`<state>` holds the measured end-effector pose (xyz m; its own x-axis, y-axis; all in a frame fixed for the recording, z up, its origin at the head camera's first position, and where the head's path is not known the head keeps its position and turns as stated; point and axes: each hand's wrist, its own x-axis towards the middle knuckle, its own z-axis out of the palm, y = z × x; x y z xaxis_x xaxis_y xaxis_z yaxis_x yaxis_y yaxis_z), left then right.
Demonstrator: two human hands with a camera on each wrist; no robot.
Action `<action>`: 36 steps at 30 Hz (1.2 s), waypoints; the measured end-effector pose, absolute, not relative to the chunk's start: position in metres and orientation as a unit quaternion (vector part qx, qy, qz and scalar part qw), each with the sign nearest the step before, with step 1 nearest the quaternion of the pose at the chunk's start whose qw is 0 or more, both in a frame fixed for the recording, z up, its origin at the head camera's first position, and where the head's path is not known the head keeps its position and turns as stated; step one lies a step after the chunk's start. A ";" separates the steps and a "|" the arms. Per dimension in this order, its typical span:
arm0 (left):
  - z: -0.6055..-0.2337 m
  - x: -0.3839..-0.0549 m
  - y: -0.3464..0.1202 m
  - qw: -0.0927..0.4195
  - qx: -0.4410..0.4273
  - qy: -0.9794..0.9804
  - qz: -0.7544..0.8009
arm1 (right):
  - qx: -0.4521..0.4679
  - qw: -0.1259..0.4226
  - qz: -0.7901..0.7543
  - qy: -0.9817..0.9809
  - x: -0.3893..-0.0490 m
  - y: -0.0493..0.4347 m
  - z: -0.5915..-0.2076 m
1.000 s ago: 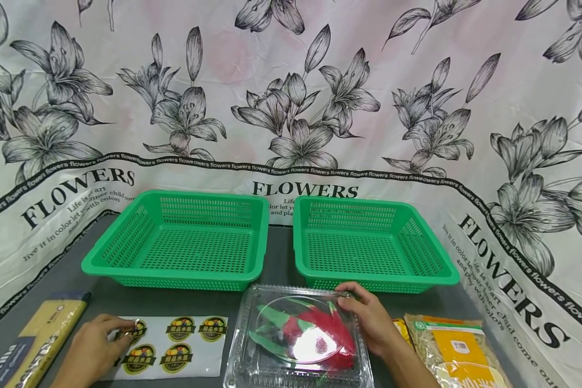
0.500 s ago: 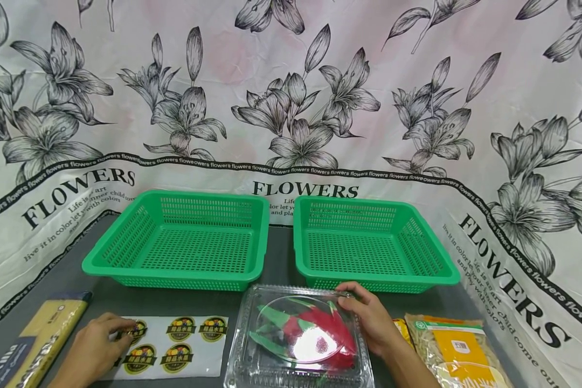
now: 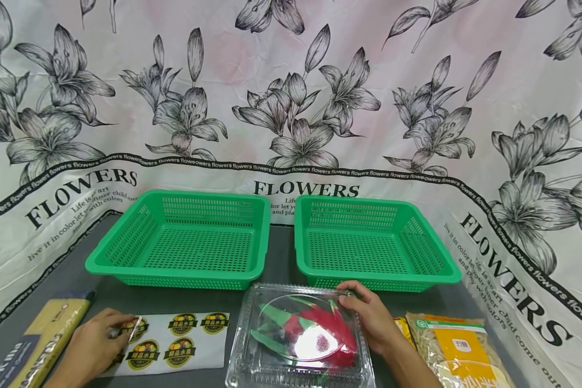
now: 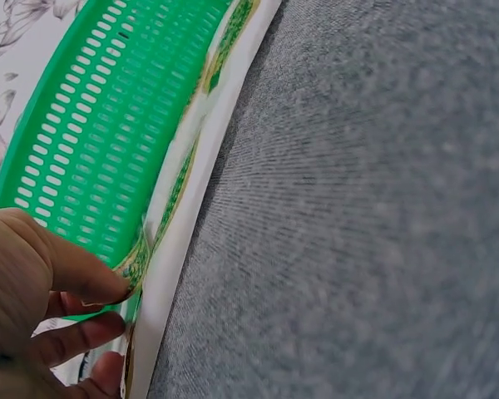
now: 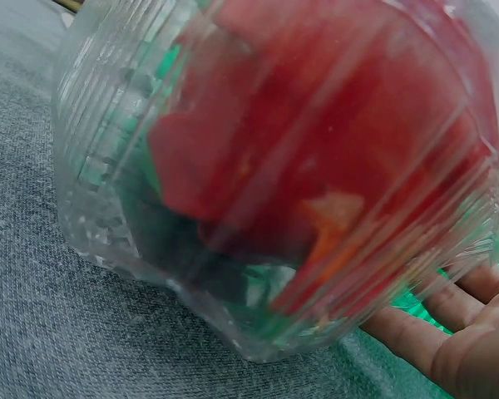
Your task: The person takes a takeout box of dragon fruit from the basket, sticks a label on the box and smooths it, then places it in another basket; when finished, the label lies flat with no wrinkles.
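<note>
My left hand (image 3: 97, 342) pinches the upper-left round sticker (image 3: 137, 328) on a white sticker sheet (image 3: 206, 353) at the table's left. In the left wrist view, a fingertip lies on that gold-edged sticker (image 4: 135, 268) and its rim stands away from the sheet (image 4: 195, 208), which is seen nearly edge-on and looks wavy. Several black and gold stickers lie on the sheet. My right hand (image 3: 368, 318) grips the right far corner of a clear lidded plastic box (image 3: 240, 345). Inside lies a red dragon fruit (image 3: 315, 323) with green tips. Some right fingers are hidden behind the box.
Two green mesh baskets (image 3: 174, 283) (image 3: 378, 283) stand side by side behind the sheet and box. A tan packet (image 3: 53, 328) lies at the left, and a bag of pale noodle-like strips (image 3: 461, 350) at the right. A yellow packet (image 3: 403, 328) partly shows behind the right wrist.
The sticker sheet has shifted slightly away from me and bends a little more. My left hand has moved up slightly with it. The right hand and box stay in place.
</note>
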<state>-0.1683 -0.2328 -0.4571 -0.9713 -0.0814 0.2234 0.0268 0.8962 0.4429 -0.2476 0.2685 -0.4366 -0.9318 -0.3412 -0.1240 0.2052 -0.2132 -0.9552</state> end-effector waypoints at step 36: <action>-0.404 -0.155 -0.191 0.211 0.012 -0.915 -0.344 | -0.059 0.165 -0.776 0.606 -0.249 0.269 -0.441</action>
